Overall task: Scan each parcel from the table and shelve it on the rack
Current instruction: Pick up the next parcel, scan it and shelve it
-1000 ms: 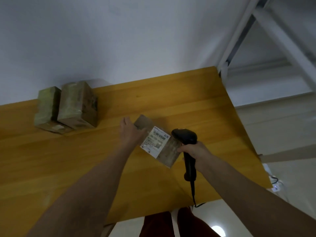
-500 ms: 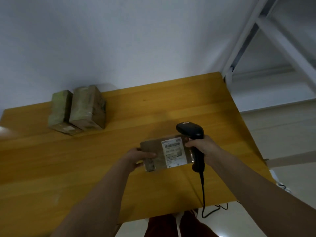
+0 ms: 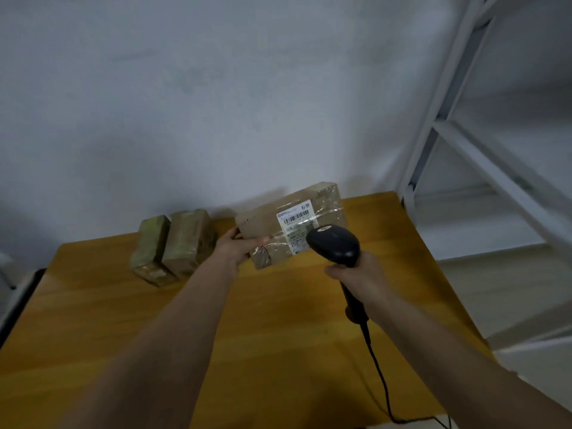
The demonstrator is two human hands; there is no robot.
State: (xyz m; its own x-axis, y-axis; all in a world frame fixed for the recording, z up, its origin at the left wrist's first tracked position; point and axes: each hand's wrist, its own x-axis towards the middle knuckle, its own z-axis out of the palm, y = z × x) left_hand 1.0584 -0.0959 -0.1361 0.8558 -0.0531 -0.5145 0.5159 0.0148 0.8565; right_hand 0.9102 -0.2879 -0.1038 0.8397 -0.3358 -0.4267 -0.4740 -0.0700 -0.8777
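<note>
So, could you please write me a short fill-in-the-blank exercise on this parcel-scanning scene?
1. The left hand holds a parcel bearing a white ____.
2. The right hand grips a black ____.
3. ____ other parcels stand on the table.
4. The rack is painted ____.

Missing words: label; scanner; two; white

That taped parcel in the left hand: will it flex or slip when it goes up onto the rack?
The parcel looks like a rigid carton: its edges stay straight though the left hand grips only one end. That one-handed hold suggests it is fairly light. The glossy tape may be slick, so a grip on bare cardboard seems safer.
</note>
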